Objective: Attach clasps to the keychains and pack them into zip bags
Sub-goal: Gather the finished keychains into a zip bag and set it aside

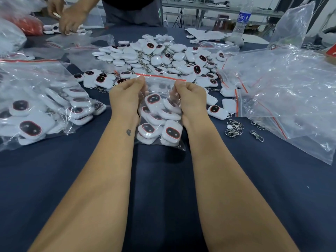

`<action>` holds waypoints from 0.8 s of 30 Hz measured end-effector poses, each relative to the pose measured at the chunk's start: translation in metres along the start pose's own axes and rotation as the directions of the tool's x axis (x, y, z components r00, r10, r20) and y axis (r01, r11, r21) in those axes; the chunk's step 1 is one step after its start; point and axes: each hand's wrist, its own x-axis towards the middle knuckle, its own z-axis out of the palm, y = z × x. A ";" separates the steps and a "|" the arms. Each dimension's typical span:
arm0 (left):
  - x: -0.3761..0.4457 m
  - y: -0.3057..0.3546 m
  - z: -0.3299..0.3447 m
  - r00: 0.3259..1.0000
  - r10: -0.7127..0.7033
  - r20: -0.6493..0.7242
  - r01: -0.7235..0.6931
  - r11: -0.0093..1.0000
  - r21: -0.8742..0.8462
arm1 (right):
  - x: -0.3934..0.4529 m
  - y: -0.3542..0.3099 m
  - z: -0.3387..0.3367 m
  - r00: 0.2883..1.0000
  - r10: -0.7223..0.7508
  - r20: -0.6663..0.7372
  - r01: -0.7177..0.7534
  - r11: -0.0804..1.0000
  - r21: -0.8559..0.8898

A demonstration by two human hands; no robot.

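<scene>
A clear zip bag (pixel 160 84) with a red seal strip stands upright at the table's centre, filled with several white keychains (pixel 158 122) that have dark red-rimmed ovals. My left hand (pixel 125 95) pinches the bag's upper left edge. My right hand (pixel 190 97) pinches its upper right edge. A big heap of loose white keychains (pixel 160 59) lies just beyond the bag. Several loose metal clasps (pixel 234 128) lie on the cloth to the right of my right forearm.
A filled zip bag (pixel 36 110) lies at the left. A pile of clear bags (pixel 283 84) spreads at the right. The table has a dark blue cloth (pixel 163 188). Another person's hands (pixel 71 19) work at the far left; a water bottle (pixel 242 17) stands far right.
</scene>
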 end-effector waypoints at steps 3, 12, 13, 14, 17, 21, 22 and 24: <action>0.000 0.000 0.002 1.000 -0.023 0.000 0.023 1.000 -0.018 | 0.001 -0.001 0.000 0.999 0.024 0.023 -0.025 0.999 0.044; 0.002 0.001 0.005 0.990 -0.140 0.006 0.139 0.976 -0.165 | 0.003 0.000 -0.002 0.995 0.043 0.091 -0.058 0.983 0.174; 0.003 0.001 0.005 0.989 -0.150 0.017 0.150 0.973 -0.176 | 0.003 0.000 -0.002 0.996 0.034 0.083 -0.046 0.988 0.149; 0.004 0.000 0.005 0.988 -0.153 0.026 0.156 0.972 -0.175 | 0.003 0.000 -0.001 0.996 0.031 0.083 -0.042 0.990 0.134; 0.006 -0.004 0.005 0.990 -0.136 0.028 0.139 0.984 -0.109 | 0.002 0.000 -0.001 0.992 0.047 0.116 -0.066 0.983 0.171; 0.009 -0.006 0.003 0.993 -0.118 0.015 0.119 0.988 -0.103 | 0.004 0.000 -0.001 0.981 0.087 0.175 -0.130 0.959 0.253; 0.009 -0.006 0.004 0.993 -0.120 0.015 0.120 0.986 -0.114 | 0.004 0.000 -0.001 0.978 0.093 0.188 -0.138 0.960 0.243; 0.008 -0.005 0.004 0.991 -0.129 0.022 0.131 0.981 -0.140 | 0.004 0.000 -0.001 0.977 0.103 0.186 -0.142 0.966 0.214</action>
